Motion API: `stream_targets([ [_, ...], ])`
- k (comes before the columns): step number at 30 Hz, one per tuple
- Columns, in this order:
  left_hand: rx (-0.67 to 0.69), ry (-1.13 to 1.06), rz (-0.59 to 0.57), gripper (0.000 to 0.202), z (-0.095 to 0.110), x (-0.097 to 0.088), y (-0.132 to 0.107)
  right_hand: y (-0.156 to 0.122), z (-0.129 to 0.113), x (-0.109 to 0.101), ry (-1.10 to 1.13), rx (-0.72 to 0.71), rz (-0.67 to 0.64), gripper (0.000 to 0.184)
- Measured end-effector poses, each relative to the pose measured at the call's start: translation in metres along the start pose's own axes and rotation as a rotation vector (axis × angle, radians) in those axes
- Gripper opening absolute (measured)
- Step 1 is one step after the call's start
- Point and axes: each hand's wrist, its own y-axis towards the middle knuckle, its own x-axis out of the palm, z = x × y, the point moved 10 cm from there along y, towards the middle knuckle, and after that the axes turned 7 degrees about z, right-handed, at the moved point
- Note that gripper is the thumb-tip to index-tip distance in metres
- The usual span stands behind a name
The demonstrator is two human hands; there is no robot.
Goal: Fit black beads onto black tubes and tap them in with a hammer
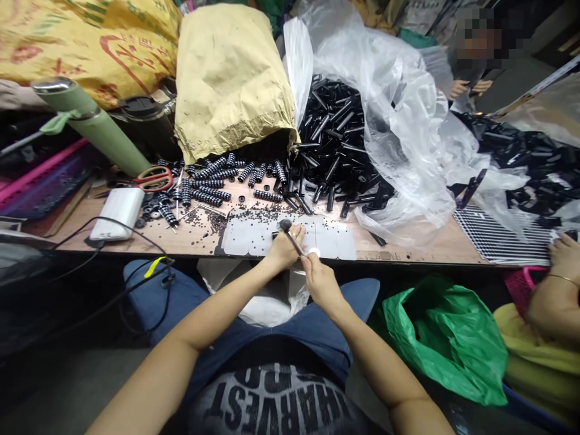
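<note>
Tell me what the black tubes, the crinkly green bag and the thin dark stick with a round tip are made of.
Black tubes: probably hard, glossy plastic; bright streaks shine along them. Green bag: thin, shiny plastic, it seems, from its sharp creases. Dark stick in the right hand: smooth-looking, perhaps wood or metal; too small to tell.

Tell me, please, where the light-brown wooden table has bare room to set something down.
The light-brown wooden table shows a bare patch near its front edge, between the transparent plastic bag and black-and-white striped sheet. It is crowded behind the flat grey mat, with glossy black tubes and ridged black-and-silver rods.
</note>
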Motion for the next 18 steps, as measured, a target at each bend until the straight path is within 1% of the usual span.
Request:
stream_targets([
  [2, -0.063, -0.016, 0.006, 0.039, -0.003, -0.013, -0.002, 0.005, 0.018, -0.021, -0.012, 0.06, 0.088, 0.034],
  [4, -0.087, -0.008, -0.012, 0.033, 0.001, -0.028, -0.014, 0.011, 0.047, -0.038, -0.074, 0.144, 0.156, 0.034],
  [6, -0.074, -0.01, -0.073, 0.021, 0.005, -0.041, -0.03, 0.016, 0.082, -0.048, -0.157, 0.223, 0.194, 0.034],
  [7, -0.09, -0.018, -0.097, 0.018, 0.001, -0.047, -0.034, 0.019, 0.1, -0.05, -0.195, 0.255, 0.201, 0.034],
  [8, -0.126, -0.024, -0.098, 0.02, -0.009, -0.054, -0.034, 0.021, 0.117, -0.05, -0.232, 0.283, 0.204, 0.035],
  [9, -0.186, -0.022, -0.064, 0.024, -0.025, -0.063, -0.029, 0.023, 0.133, -0.049, -0.265, 0.301, 0.212, 0.036],
  [11, -0.301, 0.022, 0.084, 0.03, -0.065, -0.082, -0.006, 0.028, 0.153, -0.049, -0.319, 0.298, 0.254, 0.035],
  [12, -0.279, 0.047, 0.137, 0.03, -0.08, -0.087, 0.011, 0.031, 0.156, -0.05, -0.33, 0.272, 0.292, 0.034],
  [13, -0.238, 0.07, 0.159, 0.029, -0.093, -0.085, 0.029, 0.035, 0.153, -0.052, -0.325, 0.231, 0.335, 0.031],
  [14, -0.205, 0.091, 0.151, 0.027, -0.105, -0.079, 0.046, 0.041, 0.146, -0.054, -0.297, 0.176, 0.374, 0.029],
  [16, -0.171, 0.128, 0.068, 0.025, -0.125, -0.057, 0.07, 0.056, 0.117, -0.054, -0.185, 0.028, 0.415, 0.024],
  [18, -0.153, 0.161, 0.001, 0.023, -0.133, -0.038, 0.08, 0.077, 0.076, -0.047, -0.059, -0.145, 0.395, 0.023],
])
